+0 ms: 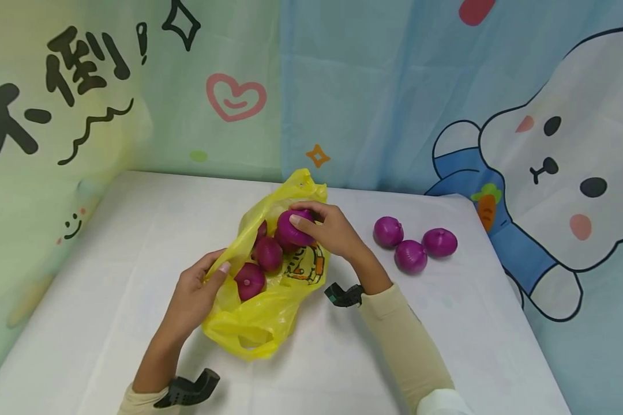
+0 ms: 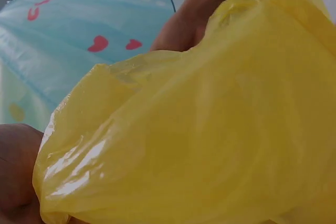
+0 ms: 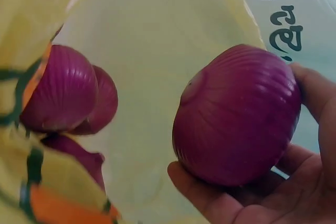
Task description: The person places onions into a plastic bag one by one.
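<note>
In the head view my right hand [image 1: 336, 231] grips a red onion [image 1: 289, 231] over the opening of a yellow plastic bag [image 1: 239, 325]. The right wrist view shows this held onion [image 3: 241, 119] between thumb and fingers, apart from the onions inside. Several more red onions [image 1: 268, 254] lie in the bag. At the bag's left edge, my left hand [image 1: 194, 295] pinches the plastic and holds the mouth apart. The bag's yellow side [image 2: 184, 129] fills most of the left wrist view and hides its contents there.
To the right of the bag, three red onions sit close together on the white table [image 1: 498, 346]: one at the left [image 1: 389, 231], one in front [image 1: 411, 257], one at the right [image 1: 440, 242]. A printed cloth backdrop [image 1: 342, 86] stands behind the table.
</note>
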Action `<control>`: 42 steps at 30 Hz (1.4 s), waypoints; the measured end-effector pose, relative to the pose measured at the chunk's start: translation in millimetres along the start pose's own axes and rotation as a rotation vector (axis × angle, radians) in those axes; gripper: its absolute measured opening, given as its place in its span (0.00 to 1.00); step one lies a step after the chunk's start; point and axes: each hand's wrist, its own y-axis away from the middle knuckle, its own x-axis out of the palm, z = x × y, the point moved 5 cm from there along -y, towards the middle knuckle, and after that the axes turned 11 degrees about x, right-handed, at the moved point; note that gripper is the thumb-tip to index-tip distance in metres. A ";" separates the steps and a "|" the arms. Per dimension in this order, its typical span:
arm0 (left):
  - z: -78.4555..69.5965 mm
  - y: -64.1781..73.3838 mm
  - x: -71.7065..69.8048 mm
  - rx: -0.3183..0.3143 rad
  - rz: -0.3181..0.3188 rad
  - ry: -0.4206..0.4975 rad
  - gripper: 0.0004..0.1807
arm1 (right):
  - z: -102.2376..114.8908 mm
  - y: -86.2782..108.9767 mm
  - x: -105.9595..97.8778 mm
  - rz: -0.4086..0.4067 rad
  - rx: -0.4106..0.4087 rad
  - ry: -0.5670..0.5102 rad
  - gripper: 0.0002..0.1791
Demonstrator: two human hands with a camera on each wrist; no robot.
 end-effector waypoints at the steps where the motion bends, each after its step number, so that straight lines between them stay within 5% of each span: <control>1: -0.4 0.3 0.3 0.003 0.000 0.004 0.20 | -2.7 -4.4 1.5 0.001 0.008 -0.003 0.21; 11: -3.5 2.9 0.8 0.015 -0.009 -0.010 0.19 | -28.8 -37.1 17.8 -0.062 0.092 -0.018 0.25; 32: -1.1 3.4 2.3 0.014 -0.012 0.005 0.19 | -44.8 -61.0 24.6 -0.116 0.119 0.036 0.18; 42: 1.1 2.3 1.0 -0.003 -0.017 -0.021 0.19 | -57.6 -67.3 31.9 -0.093 0.249 0.202 0.37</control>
